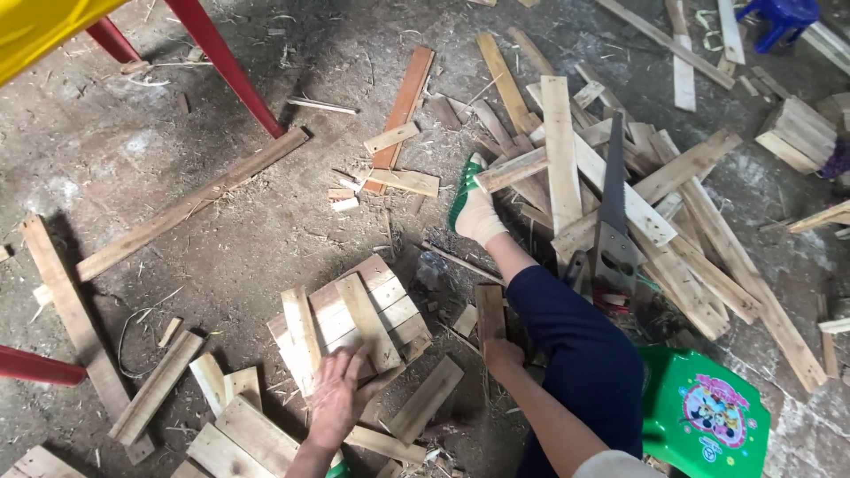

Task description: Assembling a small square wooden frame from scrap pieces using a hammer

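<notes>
We saw the left hand [336, 398] lying flat, palm down, with fingers spread, on the near edge of a small stack of short planks [354, 323] on the dirt floor [221, 239]. Its grip was released: the fingers pressed on the wood and did not close around any piece. The stack lay just ahead of the fingertips, and the top plank was tilted across the others. The left forearm came up from the bottom edge of the view, nearly straight.

The right hand [503, 357] was lower beside the right leg, in dark blue trousers [575, 345]. Its grip was clenched on the near end of 1 short plank [490, 317], which pointed away from us and lay just to the right of the stack. The right forearm reached in from the lower right corner, bent at the elbow.

A handsaw [613, 212] lay on a big pile of long planks [620, 177] beyond the leg. A green plastic stool [708, 416] stood at the right, touching the trousers. The foot wore a green sandal [462, 190].
</notes>
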